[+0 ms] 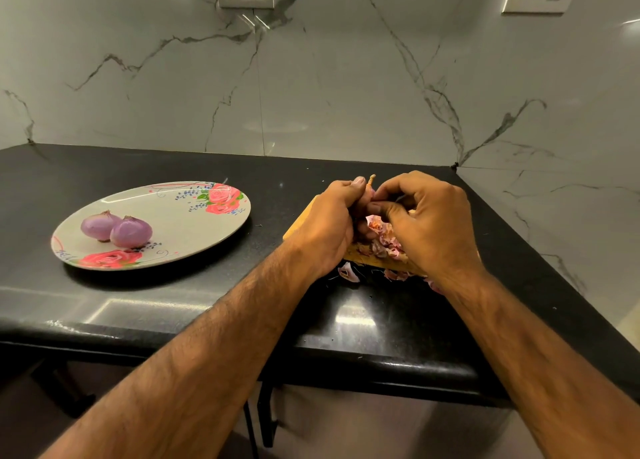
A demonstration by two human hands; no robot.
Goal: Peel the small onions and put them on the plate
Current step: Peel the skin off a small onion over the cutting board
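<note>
Plate [180,216]: on the counter [104,167], at 9 o'clock of the hands; two peeled onions [131,231] touch at its 8 o'clock.
Left hand [325,230]: fingers curled round a small onion [370,190], thumb up, forearm entering from 7 o'clock.
Right hand [426,223]: fingertips pinch the same onion, forearm entering from 5 o'clock.
Peels [381,240]: heaped on the board [298,224] beneath.

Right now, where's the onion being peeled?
In the head view, right of centre: the onion is held between the left hand and right hand, above the wooden board, right of the plate.
</note>
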